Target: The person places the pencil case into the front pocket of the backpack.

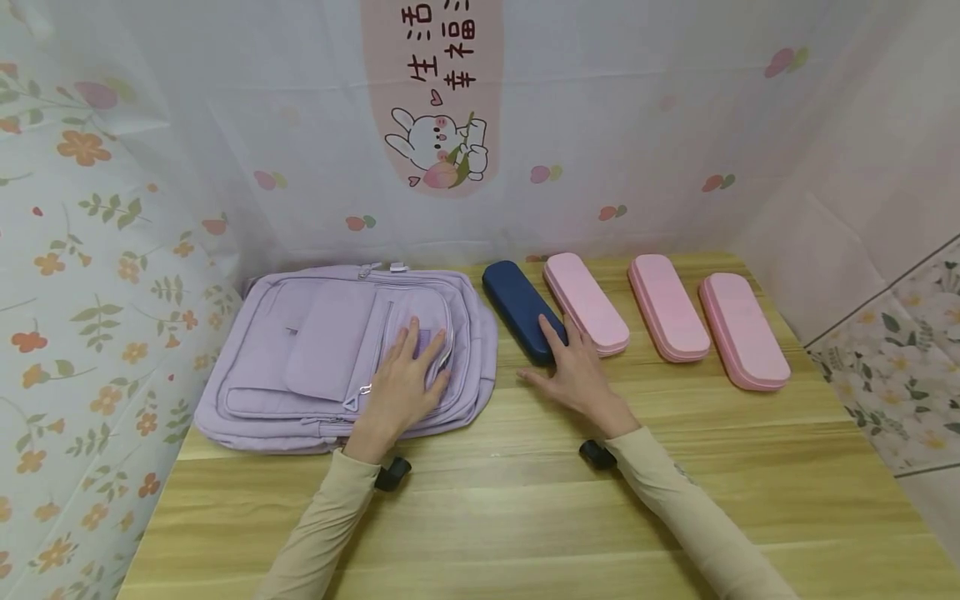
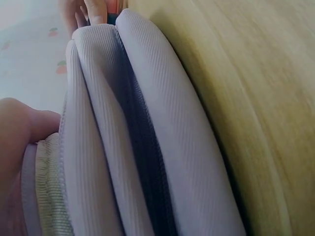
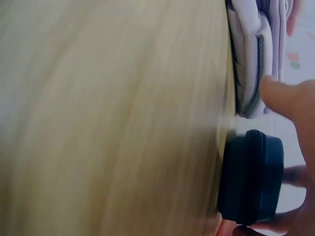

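A lilac backpack [image 1: 322, 333] lies flat on the left of the table. My left hand [image 1: 401, 392] rests on its front pocket with the fingers spread. To the right of the bag is a dark blue zippered case [image 1: 517, 300], probably a pencil case. My right hand [image 1: 581, 379] lies at its near end, fingers stretched over the top and its far side. In the right wrist view, the thumb [image 3: 283, 96] stands apart from the blue case [image 3: 251, 182]. The left wrist view shows the bag's layered edge [image 2: 113, 132] close up.
Three pink cases, one beside the blue case [image 1: 585, 304], one further right [image 1: 669, 308] and one at the far right [image 1: 744, 331], stand in a row. A printed white curtain [image 1: 300, 142] hangs behind the wood-grain table [image 1: 480, 517]. Floral cloth [image 1: 90, 292] hangs on the left.
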`<control>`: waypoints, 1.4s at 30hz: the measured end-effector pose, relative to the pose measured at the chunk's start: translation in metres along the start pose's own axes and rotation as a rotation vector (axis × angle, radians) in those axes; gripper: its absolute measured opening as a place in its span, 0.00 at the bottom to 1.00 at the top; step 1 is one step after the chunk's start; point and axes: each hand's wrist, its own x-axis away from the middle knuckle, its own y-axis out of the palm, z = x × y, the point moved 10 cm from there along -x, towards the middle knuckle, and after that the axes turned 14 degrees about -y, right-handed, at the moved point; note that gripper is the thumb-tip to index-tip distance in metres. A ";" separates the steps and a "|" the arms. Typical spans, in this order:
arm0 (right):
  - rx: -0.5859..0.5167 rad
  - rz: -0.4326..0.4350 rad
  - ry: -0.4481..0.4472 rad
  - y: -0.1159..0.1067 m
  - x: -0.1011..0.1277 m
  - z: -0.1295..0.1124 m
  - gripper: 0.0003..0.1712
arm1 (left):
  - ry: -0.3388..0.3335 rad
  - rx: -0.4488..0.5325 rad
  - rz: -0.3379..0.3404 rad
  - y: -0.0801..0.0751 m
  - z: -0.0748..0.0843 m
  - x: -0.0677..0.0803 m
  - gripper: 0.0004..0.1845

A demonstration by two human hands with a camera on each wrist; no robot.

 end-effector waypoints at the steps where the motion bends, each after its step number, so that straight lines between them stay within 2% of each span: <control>1: -0.016 -0.001 0.015 0.001 0.000 0.001 0.56 | 0.002 0.003 0.009 -0.001 0.000 0.000 0.31; 12: -0.120 0.103 0.123 -0.001 -0.004 0.014 0.53 | 0.065 0.078 0.132 -0.011 0.005 0.003 0.22; 18: -0.154 0.147 0.185 -0.005 -0.003 0.017 0.50 | 0.101 0.151 0.227 -0.021 0.007 0.005 0.16; 24: -0.168 0.199 0.206 -0.007 0.000 0.019 0.48 | 0.129 0.192 0.316 -0.029 0.008 0.008 0.12; 31: -0.168 0.271 0.238 -0.012 0.010 0.023 0.46 | 0.148 0.251 0.364 -0.035 0.010 0.009 0.10; 37: -0.138 0.317 0.201 -0.017 0.013 0.018 0.46 | 0.144 0.351 0.407 -0.048 0.005 0.009 0.08; 42: -0.121 0.340 0.151 -0.024 0.016 0.010 0.45 | 0.166 0.416 0.443 -0.061 0.002 0.009 0.08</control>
